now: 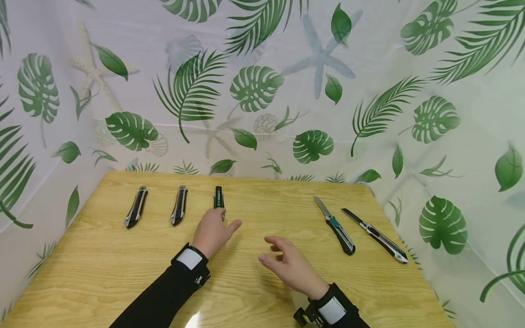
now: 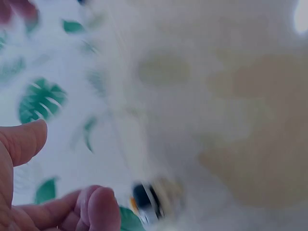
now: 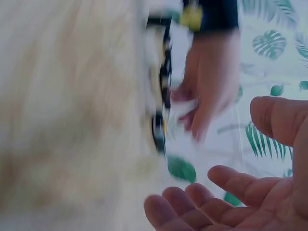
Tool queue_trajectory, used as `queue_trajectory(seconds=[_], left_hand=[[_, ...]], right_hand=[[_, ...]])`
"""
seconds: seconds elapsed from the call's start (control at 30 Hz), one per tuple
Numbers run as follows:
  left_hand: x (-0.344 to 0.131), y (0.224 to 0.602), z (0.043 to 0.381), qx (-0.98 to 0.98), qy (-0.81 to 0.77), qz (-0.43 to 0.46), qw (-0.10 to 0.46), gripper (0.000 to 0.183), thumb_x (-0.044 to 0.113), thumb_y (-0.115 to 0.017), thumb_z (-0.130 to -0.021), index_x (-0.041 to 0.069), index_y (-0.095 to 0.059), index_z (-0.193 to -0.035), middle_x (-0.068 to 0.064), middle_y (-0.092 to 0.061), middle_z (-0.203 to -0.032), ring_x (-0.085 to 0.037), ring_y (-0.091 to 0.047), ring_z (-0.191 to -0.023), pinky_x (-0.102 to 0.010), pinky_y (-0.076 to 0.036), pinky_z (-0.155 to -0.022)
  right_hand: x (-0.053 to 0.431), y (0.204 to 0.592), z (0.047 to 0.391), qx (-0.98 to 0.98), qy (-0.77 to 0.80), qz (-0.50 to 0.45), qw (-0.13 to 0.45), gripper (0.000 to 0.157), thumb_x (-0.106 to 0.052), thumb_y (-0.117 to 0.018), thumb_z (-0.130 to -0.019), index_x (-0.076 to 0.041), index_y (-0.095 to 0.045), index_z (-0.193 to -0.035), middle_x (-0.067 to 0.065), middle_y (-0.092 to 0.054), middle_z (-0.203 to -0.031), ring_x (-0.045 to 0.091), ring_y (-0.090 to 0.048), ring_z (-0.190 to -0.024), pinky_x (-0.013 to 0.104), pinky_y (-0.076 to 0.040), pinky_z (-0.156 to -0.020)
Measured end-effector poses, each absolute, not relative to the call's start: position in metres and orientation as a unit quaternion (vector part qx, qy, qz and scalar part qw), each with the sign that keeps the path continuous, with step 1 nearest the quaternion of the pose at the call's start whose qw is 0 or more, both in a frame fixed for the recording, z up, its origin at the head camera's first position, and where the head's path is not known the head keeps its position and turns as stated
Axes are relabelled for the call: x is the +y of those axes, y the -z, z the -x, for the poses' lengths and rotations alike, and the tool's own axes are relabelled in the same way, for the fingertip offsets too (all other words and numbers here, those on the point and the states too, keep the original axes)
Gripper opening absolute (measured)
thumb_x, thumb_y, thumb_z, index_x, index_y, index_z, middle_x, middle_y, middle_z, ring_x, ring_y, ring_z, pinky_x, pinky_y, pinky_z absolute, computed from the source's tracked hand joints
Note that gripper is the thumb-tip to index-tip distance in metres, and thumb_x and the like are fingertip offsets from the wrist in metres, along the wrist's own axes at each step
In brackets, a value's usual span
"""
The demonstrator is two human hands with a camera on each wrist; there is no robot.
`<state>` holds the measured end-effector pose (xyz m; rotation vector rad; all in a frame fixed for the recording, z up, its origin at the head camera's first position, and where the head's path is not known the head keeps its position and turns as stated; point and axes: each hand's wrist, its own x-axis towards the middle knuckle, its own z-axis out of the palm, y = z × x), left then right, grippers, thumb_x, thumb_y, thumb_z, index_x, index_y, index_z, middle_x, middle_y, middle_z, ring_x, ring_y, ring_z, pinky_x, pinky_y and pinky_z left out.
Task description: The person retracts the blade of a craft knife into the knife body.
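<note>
My left hand [image 1: 213, 231] reaches over the near end of a dark green utility knife [image 1: 219, 197], with the thumb spread to the right. In the left wrist view the thumb and fingers [image 2: 98, 207] are apart with nothing between them, and a blurred knife end [image 2: 148, 199] lies beyond the fingertips. Lower right of it, my right hand [image 1: 294, 266] is held over the table with loosely bent fingers and holds nothing. The right wrist view shows its thumb and fingers [image 3: 166, 211] spread.
Two black-and-silver utility knives, one far left [image 1: 136, 207] and another [image 1: 179, 206] beside it, lie on the wooden table [image 1: 262, 209]. On the right lie a teal-and-black knife [image 1: 337, 228] and a silver-and-black knife [image 1: 379, 238], both with blades out. A leaf-patterned sheet [image 1: 262, 136] hangs behind.
</note>
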<state>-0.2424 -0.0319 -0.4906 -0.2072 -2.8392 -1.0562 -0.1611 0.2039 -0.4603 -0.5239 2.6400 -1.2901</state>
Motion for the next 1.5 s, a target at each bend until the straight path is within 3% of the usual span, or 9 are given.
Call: queue_trajectory(seconds=[0.17,0.43,0.57,0.67,0.77,0.93,1.1,1.2,1.5], left_hand=[[-0.029,0.488,0.195,-0.911,0.394,0.121,0.031,0.054,0.047,-0.068,-0.092,0.000,-0.068,-0.119,-0.005,-0.066,-0.093,-0.013,-0.058,-0.074,-0.032,-0.051,-0.059],[-0.037,0.478,0.158,-0.894,0.424,0.143,0.018,0.053,0.053,-0.065,-0.092,0.006,-0.071,-0.116,0.005,-0.062,-0.085,-0.007,-0.051,-0.055,-0.026,-0.044,-0.046],[-0.039,0.475,0.154,-0.889,0.434,0.147,0.006,0.056,0.055,-0.063,-0.092,0.006,-0.071,-0.116,0.005,-0.062,-0.085,-0.006,-0.051,-0.052,-0.024,-0.044,-0.045],[-0.040,0.476,0.153,-0.888,0.436,0.148,-0.001,0.054,0.054,-0.064,-0.092,0.006,-0.071,-0.117,0.005,-0.062,-0.085,-0.006,-0.051,-0.051,-0.024,-0.044,-0.044],[-0.041,0.477,0.153,-0.887,0.436,0.151,-0.004,0.055,0.054,-0.064,-0.092,0.006,-0.070,-0.118,0.005,-0.061,-0.085,-0.006,-0.050,-0.051,-0.024,-0.043,-0.043],[-0.041,0.478,0.154,-0.886,0.437,0.156,-0.002,0.056,0.056,-0.062,-0.092,0.006,-0.070,-0.118,0.007,-0.060,-0.083,-0.007,-0.050,-0.051,-0.023,-0.042,-0.043],[-0.040,0.479,0.155,-0.884,0.439,0.160,0.000,0.055,0.055,-0.063,-0.092,0.006,-0.070,-0.117,0.007,-0.060,-0.082,-0.007,-0.050,-0.050,-0.023,-0.042,-0.042],[-0.039,0.479,0.155,-0.883,0.440,0.161,-0.001,0.056,0.055,-0.063,-0.092,0.006,-0.070,-0.117,0.007,-0.060,-0.081,-0.006,-0.050,-0.050,-0.023,-0.042,-0.042],[-0.037,0.480,0.154,-0.877,0.456,0.153,-0.008,0.053,0.056,-0.064,-0.091,0.010,-0.072,-0.115,0.009,-0.061,-0.080,-0.008,-0.052,-0.056,-0.024,-0.043,-0.045]], right_hand=[[0.242,0.456,0.182,0.937,0.312,0.156,-0.038,0.064,-0.043,-0.061,-0.098,0.001,-0.047,-0.142,0.020,-0.046,-0.140,0.033,-0.045,-0.123,0.057,-0.045,-0.094],[0.333,0.464,0.226,0.972,0.220,0.060,-0.059,0.067,-0.034,-0.058,-0.100,0.015,-0.039,-0.141,0.039,-0.043,-0.133,0.052,-0.041,-0.118,0.066,-0.041,-0.091],[0.365,0.474,0.241,0.983,0.175,0.029,-0.049,0.066,-0.031,-0.060,-0.099,0.020,-0.041,-0.137,0.029,-0.065,-0.081,0.042,-0.059,-0.081,0.056,-0.050,-0.069],[0.376,0.481,0.247,0.985,0.170,0.013,-0.018,0.065,-0.030,-0.061,-0.098,0.022,-0.044,-0.134,0.011,-0.053,-0.045,0.027,-0.050,-0.046,0.040,-0.041,-0.045],[0.379,0.487,0.251,0.986,0.168,0.005,0.003,0.065,-0.030,-0.063,-0.097,0.022,-0.046,-0.131,0.013,-0.059,-0.052,0.023,-0.049,-0.041,0.036,-0.038,-0.042],[0.377,0.494,0.255,0.991,0.132,-0.007,-0.001,0.051,-0.029,-0.069,-0.092,0.016,-0.061,-0.115,0.021,-0.067,-0.078,0.025,-0.057,-0.057,0.042,-0.048,-0.053],[0.375,0.497,0.255,0.993,0.118,-0.025,0.001,0.033,-0.027,-0.072,-0.090,0.005,-0.066,-0.093,0.008,-0.058,-0.063,0.022,-0.051,-0.052,0.035,-0.041,-0.046],[0.374,0.497,0.253,0.991,0.134,-0.024,0.002,0.028,-0.024,-0.071,-0.091,0.003,-0.068,-0.091,0.006,-0.057,-0.061,0.021,-0.049,-0.051,0.032,-0.038,-0.045],[0.330,0.478,0.235,0.966,0.257,0.034,-0.021,0.040,-0.022,-0.066,-0.095,0.008,-0.063,-0.121,0.013,-0.066,-0.088,0.019,-0.055,-0.064,0.031,-0.044,-0.050]])
